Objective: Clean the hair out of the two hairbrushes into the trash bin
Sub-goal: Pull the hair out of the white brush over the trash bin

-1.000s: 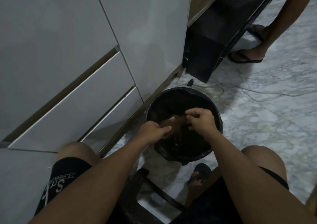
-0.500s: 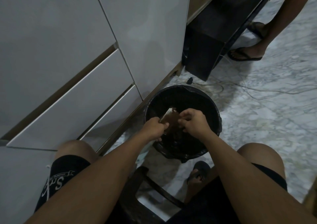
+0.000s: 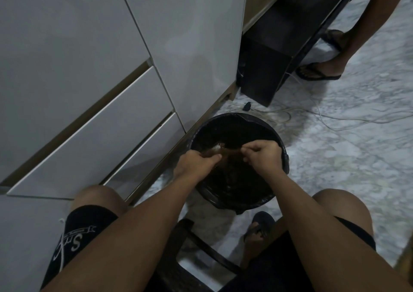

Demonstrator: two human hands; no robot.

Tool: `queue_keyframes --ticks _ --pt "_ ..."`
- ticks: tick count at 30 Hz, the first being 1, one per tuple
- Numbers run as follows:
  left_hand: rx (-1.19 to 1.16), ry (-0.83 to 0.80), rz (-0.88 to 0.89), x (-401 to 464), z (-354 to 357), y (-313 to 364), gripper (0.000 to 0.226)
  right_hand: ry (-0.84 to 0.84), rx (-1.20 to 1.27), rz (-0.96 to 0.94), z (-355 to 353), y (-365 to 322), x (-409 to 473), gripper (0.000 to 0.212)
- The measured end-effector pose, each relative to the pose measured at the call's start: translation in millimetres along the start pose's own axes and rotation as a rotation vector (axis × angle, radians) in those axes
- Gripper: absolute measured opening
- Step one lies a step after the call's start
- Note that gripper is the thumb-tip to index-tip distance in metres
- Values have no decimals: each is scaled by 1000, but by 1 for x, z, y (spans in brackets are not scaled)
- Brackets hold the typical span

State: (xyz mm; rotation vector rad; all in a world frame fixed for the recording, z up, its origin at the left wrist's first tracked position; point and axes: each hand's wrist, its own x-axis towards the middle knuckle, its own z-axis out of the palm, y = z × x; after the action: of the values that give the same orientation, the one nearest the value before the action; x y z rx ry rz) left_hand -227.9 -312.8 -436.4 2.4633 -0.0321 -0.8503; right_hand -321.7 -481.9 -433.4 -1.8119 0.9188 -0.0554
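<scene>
Now, head view, as I read it from my station:
Hairbrush: brown, wooden-looking, held level over the mouth of the bin; a pale patch shows near its far end, and the light is too dim for me to make out bristles or hair on it
Trash bin: round, black, lined with a dark bag, standing on the marble floor just beside the base of the white cabinet; its inside is too dark for me to read
Left hand: fingers curled round the near end of the hairbrush, thumb lying along its side, gripping it
Right hand: over the bin's right half, fingers bunched and bent, thumb and forefinger tips pinched together at the right end of the hairbrush; I cannot tell whether they pinch the brush itself or hair on it
Second brush: I cannot find it in this view
My own frame: both forearms reach down between bare knees in black shorts; a dark stool sits under me, and a foot in a dark sandal rests near the bin
Surroundings: a black unit stands beyond the bin, thin pale cables trail across the floor, and another person's leg in a flip-flop stands at upper right
</scene>
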Motion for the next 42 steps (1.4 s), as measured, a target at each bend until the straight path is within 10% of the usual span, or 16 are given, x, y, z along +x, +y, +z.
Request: queue_keyframes --ticks 5,11,16,27,34,42 --pt "56 28 39 -1 -2 3 62 71 -37 7 -1 0 2 15" --pt "128 17 75 -4 2 3 48 -220 -236 -292 9 3 -5 52" --pt "153 -25 114 -8 5 5 43 -210 -372 -495 18 4 -8 26" --pt "169 -76 130 -4 3 10 43 -28 -322 -257 8 8 1 22" --pt "132 -171 151 -7 -2 5 27 -281 -144 -151 1 2 2 46" --pt "119 -183 176 -8 1 1 20 -169 -226 -221 10 1 -6 14"
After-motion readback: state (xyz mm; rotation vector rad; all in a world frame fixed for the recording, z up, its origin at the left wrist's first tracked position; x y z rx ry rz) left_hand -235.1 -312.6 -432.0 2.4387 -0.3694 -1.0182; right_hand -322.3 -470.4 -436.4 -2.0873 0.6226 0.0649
